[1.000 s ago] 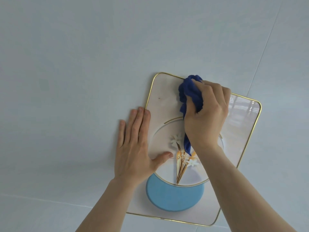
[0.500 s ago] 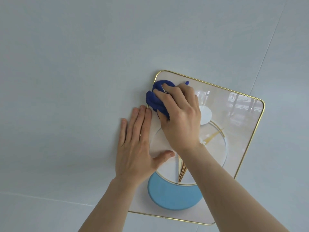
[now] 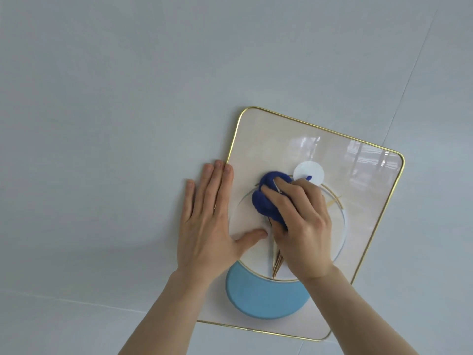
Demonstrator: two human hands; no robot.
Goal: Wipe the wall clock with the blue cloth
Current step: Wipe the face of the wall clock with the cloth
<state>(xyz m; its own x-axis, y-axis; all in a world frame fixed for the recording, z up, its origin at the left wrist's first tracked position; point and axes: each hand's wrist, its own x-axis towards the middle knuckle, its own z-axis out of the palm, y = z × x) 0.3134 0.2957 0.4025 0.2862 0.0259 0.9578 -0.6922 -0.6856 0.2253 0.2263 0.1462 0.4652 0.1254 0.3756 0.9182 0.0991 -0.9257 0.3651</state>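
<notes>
The wall clock (image 3: 307, 155), a pale rounded rectangle with a thin gold rim, hangs tilted on a light grey wall (image 3: 128, 85). The right hand (image 3: 302, 231) has its grip closed around the bunched blue cloth (image 3: 266, 198), pressing it against the clock's face inside the thin round ring. The cloth bulges out past the fingertips, up and to the left of the grip. Just above the grip sits a small white disc (image 3: 311, 170), touched by a tip of the cloth. Below the grip, thin gold hands (image 3: 275, 265) fan down toward a light blue crescent (image 3: 263, 298) at the lower part of the face. To the left of the grip, the left hand (image 3: 207, 226) lies flat with fingers spread only slightly, holding nothing; its palm rests across the clock's left edge, fingers partly on the wall, its thumb close beside the right hand. Window reflections show on the glossy upper right corner.
</notes>
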